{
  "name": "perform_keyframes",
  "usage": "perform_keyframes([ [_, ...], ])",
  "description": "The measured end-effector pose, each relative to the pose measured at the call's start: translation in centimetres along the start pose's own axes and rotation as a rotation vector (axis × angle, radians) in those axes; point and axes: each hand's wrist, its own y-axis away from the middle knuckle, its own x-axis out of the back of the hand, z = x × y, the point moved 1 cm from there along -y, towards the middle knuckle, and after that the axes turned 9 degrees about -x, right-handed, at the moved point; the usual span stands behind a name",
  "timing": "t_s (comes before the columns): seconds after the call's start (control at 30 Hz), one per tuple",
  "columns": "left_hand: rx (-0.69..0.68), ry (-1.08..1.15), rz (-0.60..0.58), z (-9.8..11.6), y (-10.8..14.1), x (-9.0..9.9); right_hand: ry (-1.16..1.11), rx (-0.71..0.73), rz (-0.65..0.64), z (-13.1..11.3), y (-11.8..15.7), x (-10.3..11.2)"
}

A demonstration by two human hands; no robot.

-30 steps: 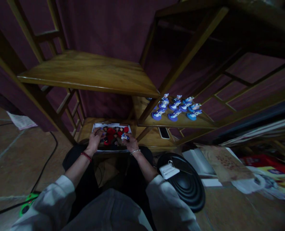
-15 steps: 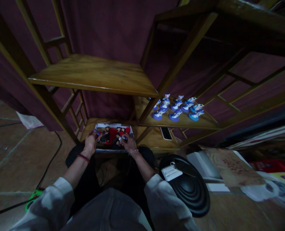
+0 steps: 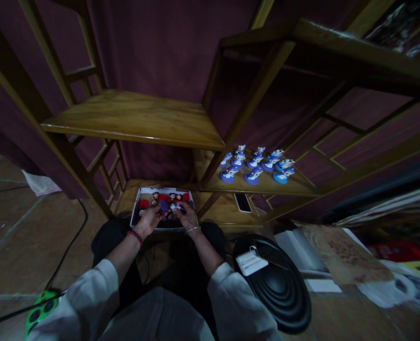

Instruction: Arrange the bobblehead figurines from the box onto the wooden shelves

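Observation:
Over a shallow white-edged box [image 3: 134, 208] on the low shelf, both hands are close together. My left hand [image 3: 150, 220] is closed on a round blue-purple base [image 3: 164, 206], much like those under the figurines on the shelf. In the fingers of my right hand [image 3: 186, 217] is a small white and blue figurine [image 3: 176, 207]; its finer details are too small to make out. Inside the box lie several dark figurines [image 3: 155, 195] with red round bases [image 3: 185, 196]. My hands hide the box's near middle part.
Several purple and blue figurines [image 3: 253, 176] stand on the raised shelf to the right. Below them lies a phone [image 3: 243, 202]. A wooden shelf board [image 3: 135, 116] overhangs behind the box. A black ridged stool [image 3: 277, 284] with a white card [image 3: 251, 262] is at lower right.
My left hand has moved right from the box's left edge, bringing the blue-purple base beside the figurine in my right hand. The view has shifted slightly.

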Motion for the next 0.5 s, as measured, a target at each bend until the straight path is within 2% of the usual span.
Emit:
perform_keyframes([
  [0.17,0.041,-0.073,-0.046,-0.5,-0.3,0.3,-0.093,-0.047,0.018,-0.3,-0.2,-0.3],
  [0.3,0.043,-0.086,-0.109,-0.6,-0.2,0.3,-0.193,-0.063,-0.017,-0.3,-0.1,-1.0],
  [0.5,0.008,-0.081,-0.088,-0.7,-0.2,0.4,-0.171,-0.060,-0.035,0.3,-0.4,-1.1],
])
